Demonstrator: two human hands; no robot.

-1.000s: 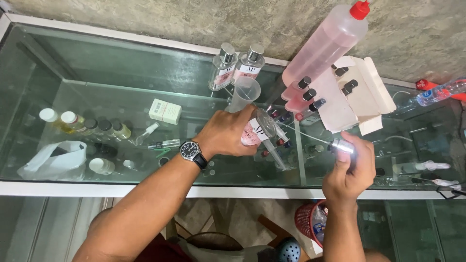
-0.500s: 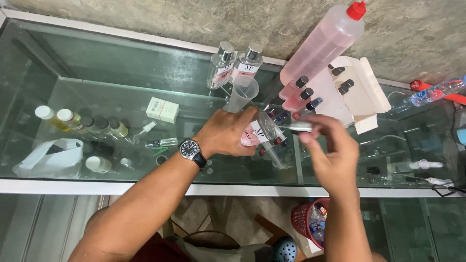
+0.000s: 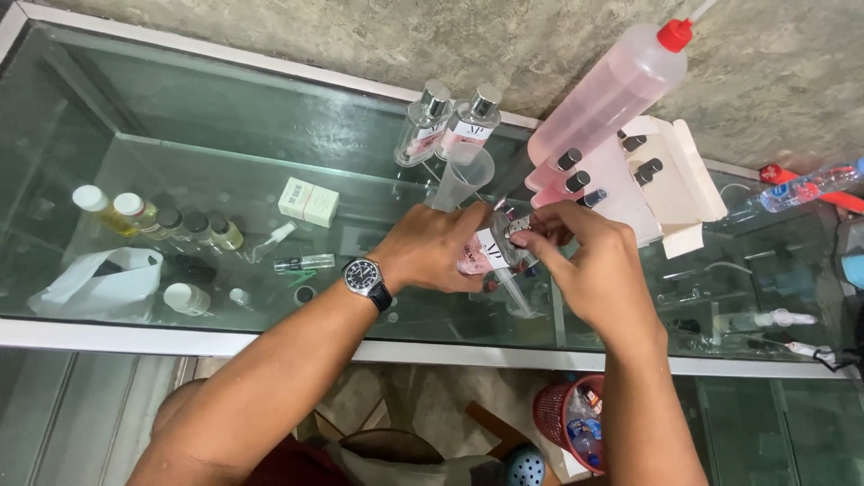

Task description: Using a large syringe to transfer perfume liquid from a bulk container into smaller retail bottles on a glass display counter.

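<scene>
A: Left hand [image 3: 438, 245], watch on wrist, clasping small glass bottle [image 3: 481, 252] of pink liquid, just above smooth glass counter [image 3: 180, 162].

B: Right hand [image 3: 589, 265]?

A: Pinching shiny metal cap [image 3: 519, 226] at bottle's top. Behind bottle: clear plastic cup [image 3: 466, 173], tall squeeze bottle [image 3: 612, 90]. Left of bottle, bare glass.

Both forearms reach forward and converge. The left hand [image 3: 436, 247], a watch on its wrist, curls knuckles-up, its fingers closed in a grip. The right hand [image 3: 589, 265] meets it, fingers [image 3: 531, 236] pinched together at the tips.
</scene>
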